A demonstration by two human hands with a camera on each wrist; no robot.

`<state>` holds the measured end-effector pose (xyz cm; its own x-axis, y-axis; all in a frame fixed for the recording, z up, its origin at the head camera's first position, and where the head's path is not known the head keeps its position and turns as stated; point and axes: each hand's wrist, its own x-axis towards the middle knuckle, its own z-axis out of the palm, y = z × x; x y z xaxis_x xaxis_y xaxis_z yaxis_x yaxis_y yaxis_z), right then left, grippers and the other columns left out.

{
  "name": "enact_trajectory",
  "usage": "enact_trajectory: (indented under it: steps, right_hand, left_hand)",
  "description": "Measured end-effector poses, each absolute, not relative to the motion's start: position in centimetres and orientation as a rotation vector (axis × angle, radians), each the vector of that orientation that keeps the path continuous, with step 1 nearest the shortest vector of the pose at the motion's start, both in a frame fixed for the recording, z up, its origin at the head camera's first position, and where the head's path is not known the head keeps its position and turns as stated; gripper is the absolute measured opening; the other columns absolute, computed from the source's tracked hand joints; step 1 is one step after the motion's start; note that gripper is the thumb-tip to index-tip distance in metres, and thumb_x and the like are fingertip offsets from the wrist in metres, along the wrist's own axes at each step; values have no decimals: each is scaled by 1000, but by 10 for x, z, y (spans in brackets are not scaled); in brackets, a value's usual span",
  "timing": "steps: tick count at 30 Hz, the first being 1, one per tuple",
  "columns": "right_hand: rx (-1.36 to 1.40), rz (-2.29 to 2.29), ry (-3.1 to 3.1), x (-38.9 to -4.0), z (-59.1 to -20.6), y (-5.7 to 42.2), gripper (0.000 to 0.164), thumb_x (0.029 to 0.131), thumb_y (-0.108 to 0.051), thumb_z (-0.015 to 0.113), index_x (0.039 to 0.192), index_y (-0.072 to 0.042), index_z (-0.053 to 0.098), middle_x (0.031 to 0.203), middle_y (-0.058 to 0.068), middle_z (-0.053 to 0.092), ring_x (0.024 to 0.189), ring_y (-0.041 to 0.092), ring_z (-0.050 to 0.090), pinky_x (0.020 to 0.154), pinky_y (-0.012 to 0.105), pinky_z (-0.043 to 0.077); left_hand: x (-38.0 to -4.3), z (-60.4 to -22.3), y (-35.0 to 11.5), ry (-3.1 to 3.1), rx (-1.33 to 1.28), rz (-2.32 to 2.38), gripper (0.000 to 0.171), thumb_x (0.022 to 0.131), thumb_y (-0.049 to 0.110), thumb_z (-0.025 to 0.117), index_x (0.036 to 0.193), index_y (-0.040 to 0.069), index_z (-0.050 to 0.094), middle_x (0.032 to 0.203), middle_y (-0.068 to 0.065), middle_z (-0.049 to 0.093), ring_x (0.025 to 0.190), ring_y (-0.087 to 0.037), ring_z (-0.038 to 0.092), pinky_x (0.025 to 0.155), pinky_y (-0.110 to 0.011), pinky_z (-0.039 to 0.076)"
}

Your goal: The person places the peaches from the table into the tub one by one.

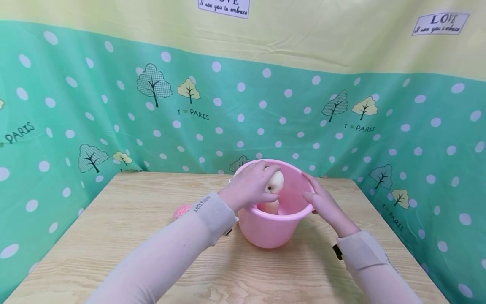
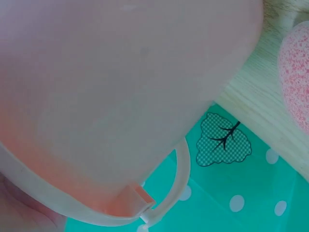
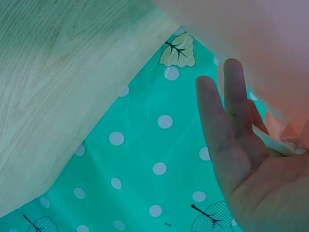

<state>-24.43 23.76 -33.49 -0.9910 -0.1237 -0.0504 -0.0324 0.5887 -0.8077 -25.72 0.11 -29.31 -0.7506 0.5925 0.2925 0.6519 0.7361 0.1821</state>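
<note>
A pink plastic bucket (image 1: 265, 230) stands on the table, its wall filling most of the left wrist view. At its mouth my left hand (image 1: 248, 185) holds a cream-coloured rounded thing with a small dark spot (image 1: 276, 182), fruit-like, between thumb and fingers. Lower inside the bucket lies a pale peach-toned rounded thing (image 1: 270, 207), partly hidden. My right hand (image 1: 324, 202) grips the bucket's right rim, thumb over the inside and fingers outside. Two of those fingers (image 3: 217, 125) extend fairly straight in the right wrist view.
Left of the bucket, a pink speckled rounded thing (image 2: 295, 77) lies on the wooden table (image 1: 133, 236), partly behind my left sleeve in the head view. The bucket's handle (image 2: 183, 169) hangs at its side. A green dotted curtain (image 1: 228, 126) stands behind the table and at its sides.
</note>
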Motion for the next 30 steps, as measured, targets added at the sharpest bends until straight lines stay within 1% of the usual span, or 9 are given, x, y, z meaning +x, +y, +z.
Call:
enact_trajectory:
  steps: [3, 7, 10, 14, 19, 24, 30]
  right_hand:
    - [-131, -1376, 2707, -244, -335, 238, 71, 98, -18, 43, 160, -21, 10, 158, 22, 28, 116, 38, 51, 72, 31, 48]
    - [-128, -1376, 2706, -244, -336, 238, 71, 98, -18, 43, 160, -21, 10, 158, 21, 28, 115, 38, 51, 71, 31, 48]
    - [-130, -1376, 2709, -244, -337, 238, 71, 97, -17, 43, 160, -21, 11, 158, 22, 28, 115, 37, 51, 72, 32, 48]
    - [-134, -1375, 2716, -244, -337, 238, 70, 98, -17, 43, 160, -20, 11, 157, 23, 28, 116, 38, 52, 73, 34, 49]
    - [-121, -1371, 2717, -244, -336, 237, 69, 99, -18, 42, 160, -20, 10, 157, 23, 29, 120, 40, 50, 74, 34, 49]
    - [-124, -1375, 2716, -243, -336, 237, 69, 98, -17, 42, 160, -20, 11, 156, 23, 29, 121, 41, 49, 75, 36, 50]
    - [-117, -1378, 2714, -242, -336, 236, 70, 98, -16, 42, 160, -20, 11, 157, 22, 29, 121, 41, 48, 75, 37, 49]
  left_hand:
    - [-257, -293, 3, -2740, -984, -404, 61, 87, 40, 71, 140, 19, 50, 131, -7, 54, 115, -19, 56, 99, -34, 50]
    - [-258, -294, 6, -2748, -984, -403, 64, 86, 40, 71, 142, 20, 49, 137, -7, 52, 123, -20, 53, 104, -36, 48]
    - [-257, -295, 7, -2752, -994, -402, 66, 85, 40, 72, 143, 20, 48, 138, -7, 51, 125, -21, 53, 106, -37, 47]
    - [-255, -296, 8, -2756, -996, -374, 67, 86, 44, 71, 143, 18, 48, 138, -7, 51, 126, -22, 52, 108, -38, 45]
    - [-254, -295, 4, -2745, -1022, -398, 69, 88, 47, 70, 144, 15, 47, 141, -7, 51, 130, -21, 50, 111, -36, 42]
    - [-255, -296, 0, -2740, -1039, -418, 68, 89, 45, 69, 144, 13, 46, 143, -8, 51, 134, -22, 47, 113, -36, 40]
    - [-254, -293, -3, -2752, -1037, -414, 72, 87, 50, 69, 145, 14, 46, 147, -7, 48, 138, -22, 44, 114, -37, 39]
